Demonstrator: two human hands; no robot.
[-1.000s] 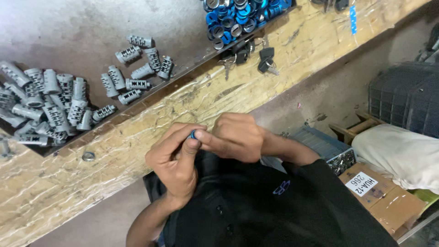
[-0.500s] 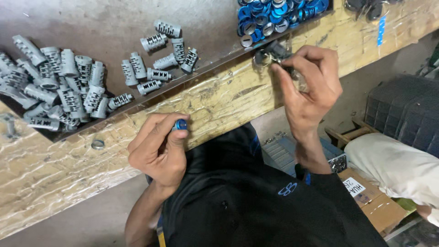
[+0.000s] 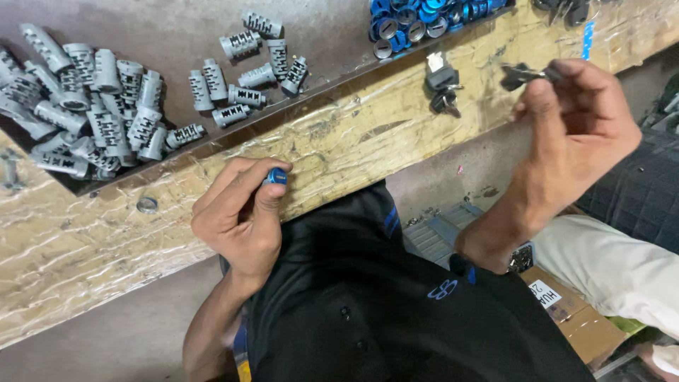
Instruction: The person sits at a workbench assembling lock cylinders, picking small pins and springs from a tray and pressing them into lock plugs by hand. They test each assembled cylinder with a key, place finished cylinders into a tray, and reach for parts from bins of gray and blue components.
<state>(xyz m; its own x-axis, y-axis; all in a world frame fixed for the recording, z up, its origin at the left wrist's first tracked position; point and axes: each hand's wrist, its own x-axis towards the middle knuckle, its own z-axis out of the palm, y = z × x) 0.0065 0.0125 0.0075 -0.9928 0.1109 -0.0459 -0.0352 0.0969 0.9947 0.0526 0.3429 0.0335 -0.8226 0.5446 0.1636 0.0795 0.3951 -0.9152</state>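
Left hand: my left hand [image 3: 240,216] is curled over the edge of the wooden bench [image 3: 353,141], thumb and fingers pressed together on a small blue-capped cylinder [image 3: 276,176] — only its blue end shows past my thumb.
Right hand: my right hand [image 3: 576,124] is raised off to the side, fingertips pinching a dark key [image 3: 523,73] whose head sticks out to the left.
Where the pieces are: the blue-capped cylinder sits just in front of my chest, touching the bench edge or just off it — I cannot tell which; the key is in the air, well apart from it.
On the bench: more dark keys [image 3: 442,88] lie near the tray's lip, and a small metal ring [image 3: 147,205] lies left of my left hand.
In the tray: a heap of grey metal cylinders [image 3: 92,113] at the left, and blue-rimmed parts [image 3: 417,18] at the top.
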